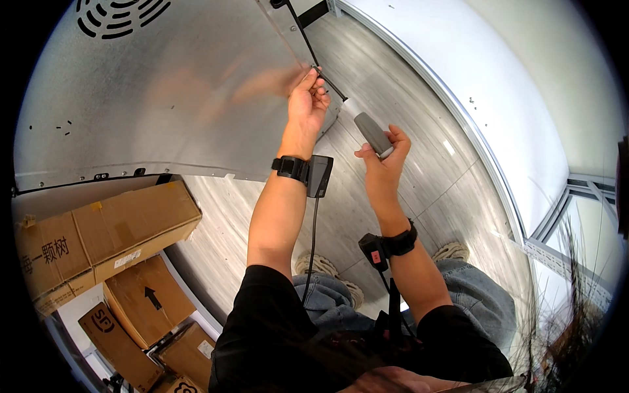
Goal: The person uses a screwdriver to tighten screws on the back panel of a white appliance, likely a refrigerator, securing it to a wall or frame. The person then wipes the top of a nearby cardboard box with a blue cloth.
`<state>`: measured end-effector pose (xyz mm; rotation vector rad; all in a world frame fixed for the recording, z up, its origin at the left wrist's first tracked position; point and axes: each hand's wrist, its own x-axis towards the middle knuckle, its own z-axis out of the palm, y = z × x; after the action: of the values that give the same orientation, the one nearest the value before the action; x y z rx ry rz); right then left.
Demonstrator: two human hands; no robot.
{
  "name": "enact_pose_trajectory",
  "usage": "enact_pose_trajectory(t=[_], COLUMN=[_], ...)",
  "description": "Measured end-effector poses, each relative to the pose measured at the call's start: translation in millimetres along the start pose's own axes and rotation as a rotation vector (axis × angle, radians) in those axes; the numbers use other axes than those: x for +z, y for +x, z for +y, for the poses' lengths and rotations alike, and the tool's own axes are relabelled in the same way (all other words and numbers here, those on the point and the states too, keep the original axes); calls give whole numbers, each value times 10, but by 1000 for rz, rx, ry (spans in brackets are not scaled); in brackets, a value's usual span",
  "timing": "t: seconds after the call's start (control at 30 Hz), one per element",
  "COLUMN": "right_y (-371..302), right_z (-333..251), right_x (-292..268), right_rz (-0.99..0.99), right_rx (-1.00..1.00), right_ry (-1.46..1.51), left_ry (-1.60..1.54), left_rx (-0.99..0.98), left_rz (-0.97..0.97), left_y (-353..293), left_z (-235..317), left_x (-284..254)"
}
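My right hand grips the rear end of a screwdriver with a grey handle, a white collar and a thin dark shaft. The shaft points up and left, toward the edge of a large silver metal panel. At that edge my left hand is closed, its thumb and fingertips pinched around the shaft's far end. Whatever small part sits between those fingertips is hidden. A dark rod or cable runs along the panel's edge just above them.
Cardboard boxes are stacked at the lower left, below the panel. A white wall panel with a metal frame curves along the right. Grey wood-look floor lies between, with my shoes on it. A cable hangs from my left wrist device.
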<state>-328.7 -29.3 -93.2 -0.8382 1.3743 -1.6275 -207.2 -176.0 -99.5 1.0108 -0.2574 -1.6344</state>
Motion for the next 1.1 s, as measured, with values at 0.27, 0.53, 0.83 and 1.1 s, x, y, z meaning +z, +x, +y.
enact_pose_trajectory(t=[0.27,0.53,0.83,1.1], right_y=[4,37,33,92], right_z=[-108,-144,-102,-173], right_x=[-5,-55,-61,-136], right_rz=[8,-72,-81,-166], right_rx=[28,178,128,296], right_ry=[126,70,27,92], left_ry=[-7,-5,-12,-7], left_rx=[4,12,3,13], left_rz=[-12,-4,-1,19], left_y=[13,6,16,2], left_z=[-18,-20,-35,-32], left_x=[1,-6,-3,9])
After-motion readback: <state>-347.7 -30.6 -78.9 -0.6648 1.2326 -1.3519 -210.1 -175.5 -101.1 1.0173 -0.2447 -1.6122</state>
